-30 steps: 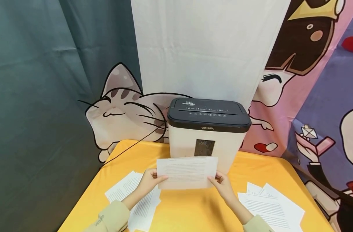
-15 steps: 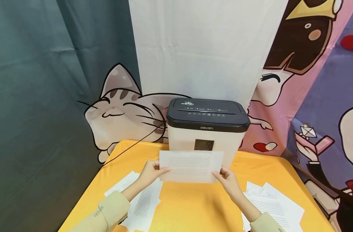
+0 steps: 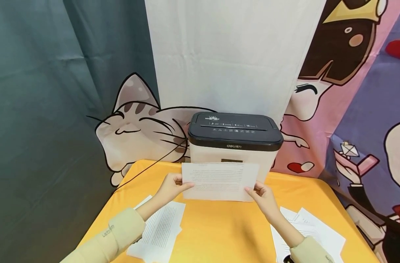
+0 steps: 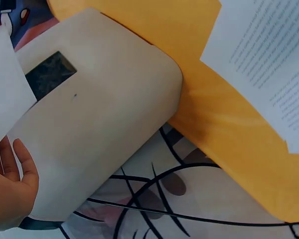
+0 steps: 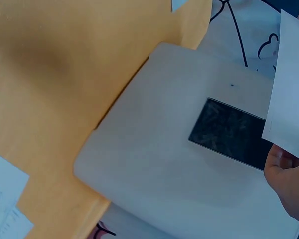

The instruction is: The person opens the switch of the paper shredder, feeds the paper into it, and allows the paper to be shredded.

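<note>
A printed sheet of paper (image 3: 219,180) is stretched between both hands in front of the paper shredder (image 3: 234,133). Its left edge is pinched by my left hand (image 3: 172,188), thumb on the near face. At the opposite edge my right hand (image 3: 262,197) pinches it the same way. The shredder has a dark top with a narrow slot and a pale bin; the sheet covers most of the bin's window in the head view. Both wrist views show the window (image 4: 51,75) and the sheet's edge (image 5: 289,94) held off the bin.
Printed sheets (image 3: 162,230) lie loosely piled on the yellow tablecloth (image 3: 213,233) at the left. Another pile (image 3: 318,233) lies at the right, partly behind the right forearm. A dark cord (image 3: 150,164) runs left from the shredder. Printed curtains hang behind.
Both hands have raised the sheet and carried it forward, up the front of the shredder. It hides more of the window than before. The piles and the shredder stay put.
</note>
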Motion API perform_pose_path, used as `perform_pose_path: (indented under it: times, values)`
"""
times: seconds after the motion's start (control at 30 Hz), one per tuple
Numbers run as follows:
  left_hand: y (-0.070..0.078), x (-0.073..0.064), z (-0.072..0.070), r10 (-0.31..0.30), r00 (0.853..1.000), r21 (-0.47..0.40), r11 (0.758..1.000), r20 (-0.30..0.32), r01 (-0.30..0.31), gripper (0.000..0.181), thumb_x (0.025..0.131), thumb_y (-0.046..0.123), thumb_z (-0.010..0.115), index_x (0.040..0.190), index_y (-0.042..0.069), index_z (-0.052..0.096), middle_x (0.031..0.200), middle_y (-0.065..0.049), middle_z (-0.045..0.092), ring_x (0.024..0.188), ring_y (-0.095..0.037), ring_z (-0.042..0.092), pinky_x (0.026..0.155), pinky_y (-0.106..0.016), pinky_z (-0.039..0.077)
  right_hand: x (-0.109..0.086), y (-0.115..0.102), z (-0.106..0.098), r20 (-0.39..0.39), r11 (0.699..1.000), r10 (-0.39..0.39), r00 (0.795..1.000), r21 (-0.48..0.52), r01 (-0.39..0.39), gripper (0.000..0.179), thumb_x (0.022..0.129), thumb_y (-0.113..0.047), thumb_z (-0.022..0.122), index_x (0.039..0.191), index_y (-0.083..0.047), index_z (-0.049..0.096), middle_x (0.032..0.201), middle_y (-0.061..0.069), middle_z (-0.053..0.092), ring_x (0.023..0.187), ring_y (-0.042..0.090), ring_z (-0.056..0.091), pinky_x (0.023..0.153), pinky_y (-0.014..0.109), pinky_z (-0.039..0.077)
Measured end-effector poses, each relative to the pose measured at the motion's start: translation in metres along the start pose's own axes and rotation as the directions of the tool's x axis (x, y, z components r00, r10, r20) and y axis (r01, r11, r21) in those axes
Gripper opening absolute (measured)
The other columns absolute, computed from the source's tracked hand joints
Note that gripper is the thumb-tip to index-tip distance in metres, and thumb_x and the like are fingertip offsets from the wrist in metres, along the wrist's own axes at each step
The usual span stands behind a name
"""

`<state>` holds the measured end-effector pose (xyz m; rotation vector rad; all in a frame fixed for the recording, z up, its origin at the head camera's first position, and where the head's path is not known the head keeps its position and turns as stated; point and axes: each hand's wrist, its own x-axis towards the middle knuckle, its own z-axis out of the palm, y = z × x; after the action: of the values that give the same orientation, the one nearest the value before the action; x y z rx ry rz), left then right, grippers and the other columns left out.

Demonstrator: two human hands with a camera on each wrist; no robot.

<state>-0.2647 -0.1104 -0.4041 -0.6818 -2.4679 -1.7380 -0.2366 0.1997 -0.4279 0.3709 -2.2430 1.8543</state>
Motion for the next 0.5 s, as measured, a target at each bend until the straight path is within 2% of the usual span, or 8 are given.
perform_pose_path:
  times: [0.23,0.4,0.5]
  values:
    - [0.008,-0.004,-0.006,-0.019,1.000,0.073,0.997,0.000,0.019,0.020,0.082,0.013,0.072,0.092,-0.004,0.072,0.087,-0.018,0.072,0.064,-0.001,0.059,0.057,-0.017,0.044,0.003,-0.012,-0.005,0.049,0.998,-0.054,0.997,-0.028,0.056,0.024,0.091,0.000,0.057,0.106,0.019,0.059,0.088,-0.024,0.065,0.078,-0.004,0.063,0.068,0.016,0.052]
    - [0.020,0.003,-0.012,-0.012,1.000,0.122,0.992,0.017,0.010,0.020,0.083,0.013,0.071,0.092,-0.005,0.072,0.087,-0.018,0.072,0.064,-0.004,0.060,0.051,-0.017,0.038,0.008,-0.023,-0.013,0.063,0.996,-0.049,0.997,-0.068,0.053,0.021,0.091,-0.002,0.058,0.102,0.016,0.061,0.085,-0.022,0.065,0.074,-0.002,0.062,0.067,0.016,0.050]
    - [0.025,0.009,-0.016,-0.015,1.000,0.157,0.988,0.016,0.012,0.021,0.082,0.013,0.072,0.092,-0.005,0.072,0.087,-0.018,0.072,0.066,-0.009,0.063,0.051,-0.017,0.041,0.011,-0.031,-0.017,0.054,0.994,-0.037,0.998,-0.101,0.042,0.018,0.090,-0.004,0.060,0.095,0.013,0.062,0.079,-0.017,0.063,0.070,0.000,0.059,0.065,0.016,0.047]
